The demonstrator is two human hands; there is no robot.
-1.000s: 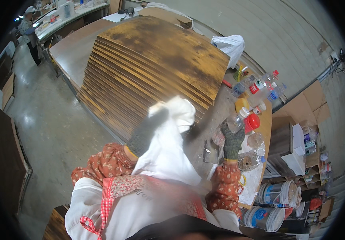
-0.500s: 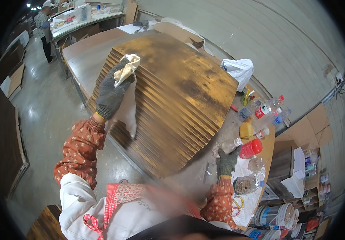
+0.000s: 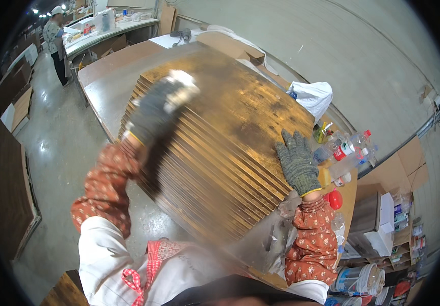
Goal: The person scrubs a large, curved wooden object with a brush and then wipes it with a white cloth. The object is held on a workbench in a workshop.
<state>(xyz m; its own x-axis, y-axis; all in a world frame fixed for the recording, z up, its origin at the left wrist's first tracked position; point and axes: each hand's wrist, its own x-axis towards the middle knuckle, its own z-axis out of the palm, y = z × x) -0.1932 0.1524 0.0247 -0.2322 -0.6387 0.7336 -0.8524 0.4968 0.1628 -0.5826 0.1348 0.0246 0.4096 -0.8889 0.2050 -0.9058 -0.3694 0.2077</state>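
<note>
Golden-brown finish with dark mottling covered the stack of panels [image 3: 240, 102], which lay on the workbench [image 3: 97, 97] in front of the person. Blackish-brown blotches were spread unevenly over the top panel, with brighter yellow showing between them. The panels were staggered like shallow steps, so that narrow, roughly parallel edge strips, banded yellow and dark brown, faced the person; toward the lower middle these strips were blurred.

The left hand [image 3: 151, 115], in a dark grey knit glove, held a bunched white cloth [image 3: 181, 84] over the left part of the stack, near the corner of the top panel. Both hand and cloth were blurred, and contact between cloth and panel could not be told. The left forearm, in a rust-red floral sleeve cover [image 3: 105, 188], reached forward and slanted inward.

The right hand [image 3: 297, 163], similarly gloved, with a yellow band at the wrist, was flat and palm down, its fingers extended, slightly spread and pointing away from the person. Its fingertips overlapped the right edge of the stack; how firmly they pressed could not be told. Clear plastic bottles [image 3: 353, 143] were grouped just to its right.
</note>
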